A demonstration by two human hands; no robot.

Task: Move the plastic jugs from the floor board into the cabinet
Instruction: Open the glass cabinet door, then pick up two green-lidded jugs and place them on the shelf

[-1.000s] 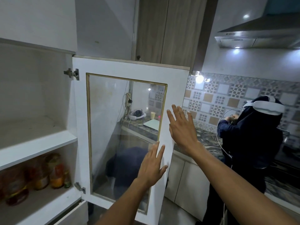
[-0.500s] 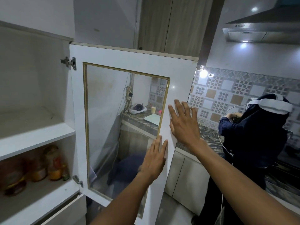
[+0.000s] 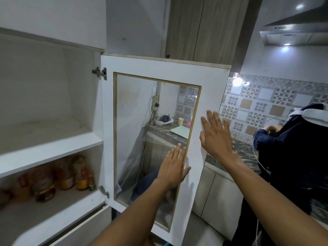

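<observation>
Several plastic jugs (image 3: 53,178) with amber liquid stand blurred on the lower shelf of the open white cabinet (image 3: 51,150) at the left. The cabinet's glass-paned door (image 3: 204,89) swings out in front of me. My left hand (image 3: 173,167) lies flat, fingers spread, at the lower right edge of the glass pane. My right hand (image 3: 214,135) is flat with fingers apart against the door's white frame, higher and to the right. Both hands hold nothing. The floor board is out of view.
The upper shelf (image 3: 44,134) holds nothing. Another person in dark clothes (image 3: 291,157) with a white headband stands at the right by a dark marble counter (image 3: 243,151). A range hood (image 3: 294,32) hangs at the top right. White base cabinets (image 3: 218,197) run below the counter.
The view has shifted down and left, so the door sits more central. Both hands stay flat on the door with little movement relative to it.
</observation>
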